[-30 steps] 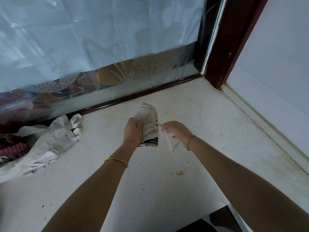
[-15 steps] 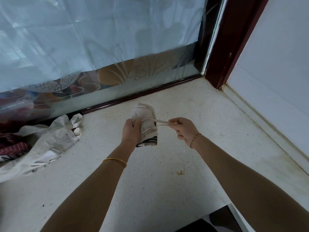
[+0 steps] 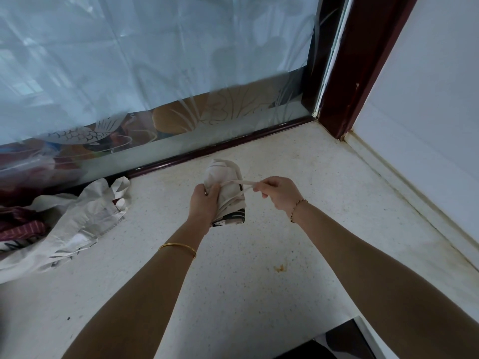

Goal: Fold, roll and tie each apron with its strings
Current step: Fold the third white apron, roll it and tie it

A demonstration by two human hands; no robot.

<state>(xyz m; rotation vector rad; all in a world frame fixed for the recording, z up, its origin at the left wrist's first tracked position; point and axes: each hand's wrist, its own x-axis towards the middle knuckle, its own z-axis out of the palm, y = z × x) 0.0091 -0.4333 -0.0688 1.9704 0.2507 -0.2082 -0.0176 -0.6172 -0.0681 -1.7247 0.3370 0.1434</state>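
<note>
Since half a second ago the apron string [image 3: 239, 183] has been drawn tauter rightward, pinched in the right hand [image 3: 278, 193]. Over the speckled countertop [image 3: 233, 281], the rolled apron [image 3: 228, 195] is gripped by the closed left hand [image 3: 203, 203]. Tension should probably be kept steady so the wrap isn't loosened. Farther left, crumpled aprons [image 3: 72, 218] are left untied.

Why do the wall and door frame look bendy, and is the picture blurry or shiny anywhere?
Head view: the wide lens bows the door frame and wall edge; light is dim, soft and bluish, with no hard shadows; the glass is frosted and shows pale reflections; the left hand, right hand and rolled apron look sharp, not blurred.
</note>
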